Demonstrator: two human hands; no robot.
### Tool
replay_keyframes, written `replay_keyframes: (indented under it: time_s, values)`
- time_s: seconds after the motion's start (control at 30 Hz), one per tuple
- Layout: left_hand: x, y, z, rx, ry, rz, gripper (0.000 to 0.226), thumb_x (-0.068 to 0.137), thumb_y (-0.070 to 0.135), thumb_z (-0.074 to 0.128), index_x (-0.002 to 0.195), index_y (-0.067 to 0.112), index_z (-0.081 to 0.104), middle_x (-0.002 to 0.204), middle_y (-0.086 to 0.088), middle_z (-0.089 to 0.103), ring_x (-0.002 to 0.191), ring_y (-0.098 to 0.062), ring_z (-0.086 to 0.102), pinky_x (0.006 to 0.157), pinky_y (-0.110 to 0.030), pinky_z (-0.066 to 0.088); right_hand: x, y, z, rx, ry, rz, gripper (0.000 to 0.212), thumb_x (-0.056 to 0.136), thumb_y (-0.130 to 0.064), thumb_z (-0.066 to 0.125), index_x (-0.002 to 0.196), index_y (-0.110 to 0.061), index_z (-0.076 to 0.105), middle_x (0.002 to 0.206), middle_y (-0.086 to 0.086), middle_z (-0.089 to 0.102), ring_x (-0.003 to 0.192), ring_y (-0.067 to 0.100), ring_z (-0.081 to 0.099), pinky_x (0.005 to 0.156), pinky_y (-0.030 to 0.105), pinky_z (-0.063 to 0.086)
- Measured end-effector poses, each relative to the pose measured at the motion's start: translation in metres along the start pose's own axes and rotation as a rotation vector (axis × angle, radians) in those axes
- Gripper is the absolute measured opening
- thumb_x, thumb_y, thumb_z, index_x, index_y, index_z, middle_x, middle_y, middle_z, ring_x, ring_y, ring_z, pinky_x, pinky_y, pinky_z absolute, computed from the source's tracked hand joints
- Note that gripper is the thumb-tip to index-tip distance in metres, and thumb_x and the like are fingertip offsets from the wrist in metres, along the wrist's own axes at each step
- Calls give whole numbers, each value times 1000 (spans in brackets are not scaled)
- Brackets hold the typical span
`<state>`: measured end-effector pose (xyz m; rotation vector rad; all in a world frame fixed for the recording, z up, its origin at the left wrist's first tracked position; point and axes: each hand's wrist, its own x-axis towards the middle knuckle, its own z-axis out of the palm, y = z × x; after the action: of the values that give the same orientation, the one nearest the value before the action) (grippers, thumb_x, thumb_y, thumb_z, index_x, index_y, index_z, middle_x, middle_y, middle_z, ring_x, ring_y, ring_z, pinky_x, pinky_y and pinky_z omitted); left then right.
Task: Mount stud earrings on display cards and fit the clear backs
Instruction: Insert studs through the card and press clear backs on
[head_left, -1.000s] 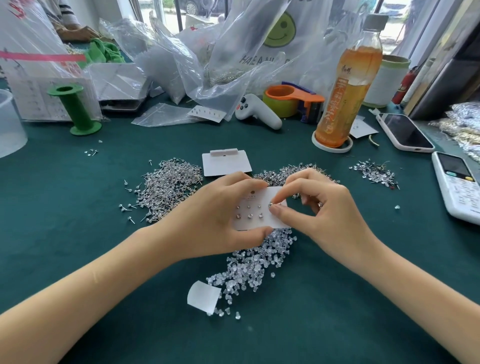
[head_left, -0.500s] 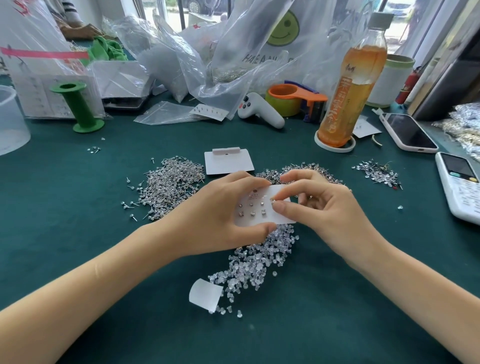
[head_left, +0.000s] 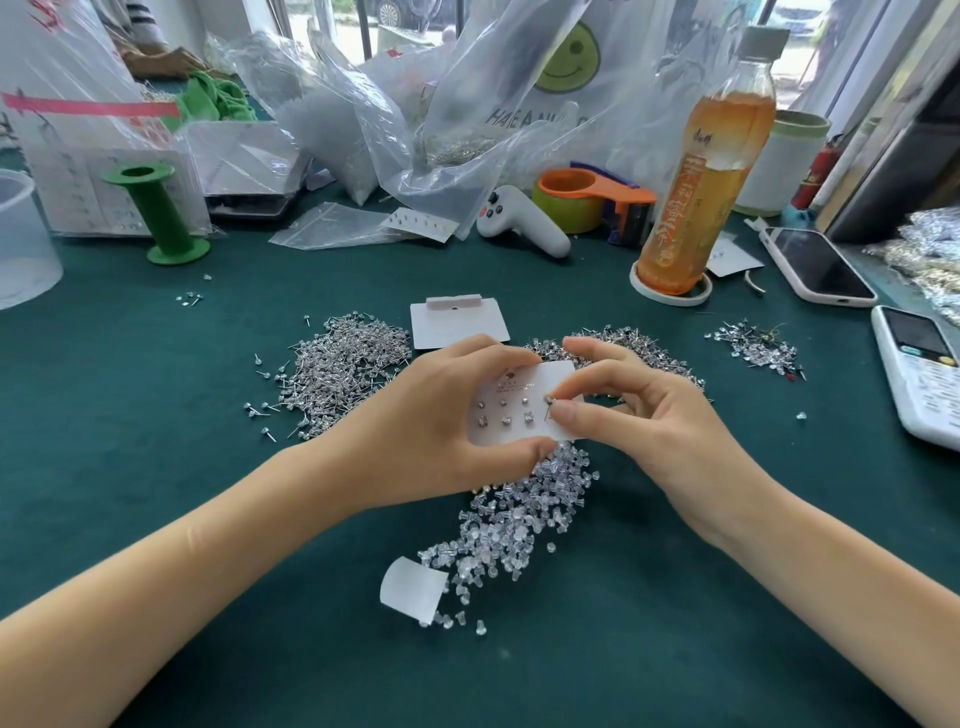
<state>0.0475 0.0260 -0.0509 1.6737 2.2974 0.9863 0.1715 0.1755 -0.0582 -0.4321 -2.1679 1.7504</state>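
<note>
My left hand (head_left: 426, 431) grips a white display card (head_left: 514, 405) by its left edge, above the green table. Several studs sit in two rows on the card. My right hand (head_left: 639, 415) pinches a stud earring (head_left: 548, 402) between thumb and forefinger at the card's right side, its post pointing down-left. A pile of loose studs (head_left: 343, 364) lies to the left and another (head_left: 639, 348) behind my right hand. Clear backs (head_left: 519, 525) are heaped below the card, spilling from a small white cup (head_left: 413, 590).
A blank card (head_left: 457, 322) lies behind the hands. An orange drink bottle (head_left: 706, 171), tape dispenser (head_left: 592, 202), white controller (head_left: 519, 221), green spool (head_left: 156, 213), plastic bags (head_left: 415, 130), phone (head_left: 815, 265) and remote (head_left: 919, 364) ring the work area. A small stud heap (head_left: 758, 348) lies right.
The card and both hands have stayed near the same spot. My right fingers have drawn the stud slightly back from the card, so its post now shows.
</note>
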Motion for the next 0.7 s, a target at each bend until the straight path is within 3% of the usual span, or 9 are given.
replay_keyframes:
  time_s: [0.07, 0.27, 0.33, 0.43, 0.53, 0.7]
  values:
    - [0, 0, 0, 5, -4, 5, 69, 71, 57, 63, 130, 23, 52, 108, 16, 55, 93, 7, 52, 77, -5, 37, 0, 0, 0, -27, 2, -17, 20, 56, -42, 75, 73, -31, 75, 127, -21, 53, 89, 18, 56, 78, 42, 43]
    - [0, 0, 1, 41, 0, 18, 69, 71, 54, 64, 130, 21, 53, 109, 15, 54, 91, 4, 51, 80, -5, 37, 0, 2, -2, -94, 13, -80, 13, 62, -37, 75, 74, -32, 74, 128, -19, 52, 58, 32, 27, 58, 29, 32]
    - [0, 0, 0, 49, 0, 20, 69, 72, 54, 64, 131, 20, 52, 109, 15, 54, 92, 4, 50, 80, -4, 37, 1, 3, -3, -112, 22, -102, 9, 66, -34, 76, 74, -32, 74, 128, -18, 52, 53, 28, 24, 53, 23, 31]
    - [-1, 0, 1, 55, 1, 24, 70, 72, 55, 63, 131, 20, 52, 110, 14, 54, 92, 2, 50, 81, -8, 40, 1, 4, -6, -142, 29, -115, 11, 72, -23, 78, 74, -33, 74, 129, -16, 52, 47, 9, 24, 49, 16, 30]
    - [0, -1, 1, 68, -3, 23, 73, 71, 61, 60, 131, 21, 51, 111, 14, 54, 93, -1, 52, 83, -16, 43, 1, 5, -7, -171, 31, -125, 13, 74, -20, 78, 74, -32, 74, 130, -17, 52, 46, 8, 21, 49, 15, 30]
    - [0, -1, 0, 55, -7, 24, 76, 69, 65, 53, 132, 22, 51, 112, 15, 53, 95, 0, 52, 84, -15, 42, 2, 4, -8, -215, 36, -161, 13, 74, -22, 77, 75, -33, 73, 131, -17, 51, 46, 8, 23, 51, 16, 33]
